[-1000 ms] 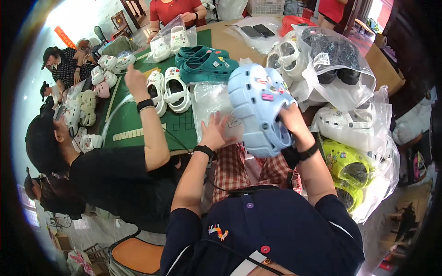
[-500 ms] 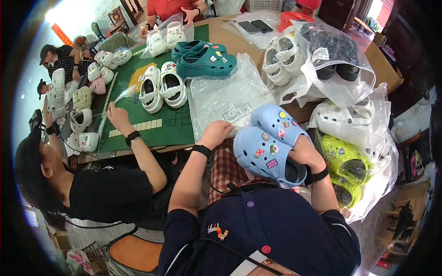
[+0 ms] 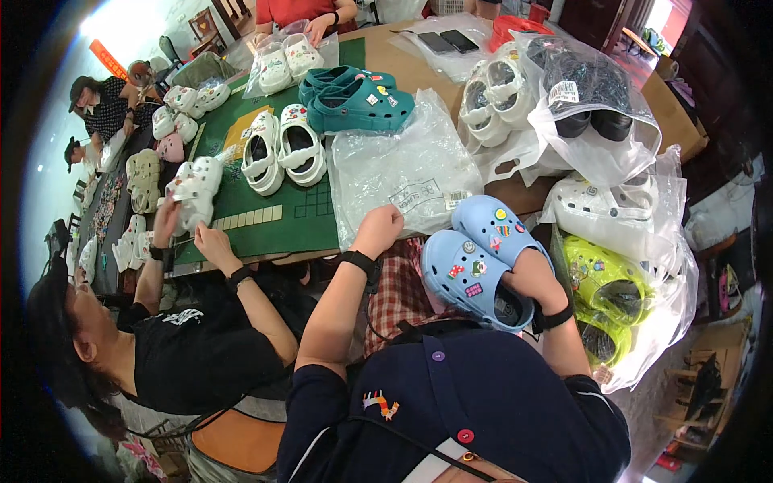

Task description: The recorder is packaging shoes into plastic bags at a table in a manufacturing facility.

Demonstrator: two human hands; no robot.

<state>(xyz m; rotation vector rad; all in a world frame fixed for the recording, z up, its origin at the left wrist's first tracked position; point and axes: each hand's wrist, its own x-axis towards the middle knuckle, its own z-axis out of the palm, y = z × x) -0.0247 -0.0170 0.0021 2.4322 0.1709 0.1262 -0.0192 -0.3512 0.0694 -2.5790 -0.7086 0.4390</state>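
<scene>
Over my lap I hold a pair of light blue clogs (image 3: 455,270) decorated with colourful charms. My right hand (image 3: 535,278) grips them at their openings, with its fingers partly hidden inside. My left hand (image 3: 380,229) is closed at the table's near edge, over the corner of a clear plastic bag (image 3: 403,161); I cannot make out what is in its fingers, if anything. The bag lies flat beyond the clogs. Behind it stand teal clogs (image 3: 362,109), with white clogs (image 3: 283,151) to their left.
To my right are bagged lime-green clogs (image 3: 605,278), bagged white clogs (image 3: 608,201) and bagged black shoes (image 3: 592,97). At my left a co-worker (image 3: 201,346) handles white clogs (image 3: 195,191) over the green mat (image 3: 314,229). Two phones (image 3: 447,41) lie at the far side.
The blue clogs have shifted slightly right and down in my right hand, uncovering a label on the bag. My left fingers have curled in. The co-worker has brought white clogs over the mat.
</scene>
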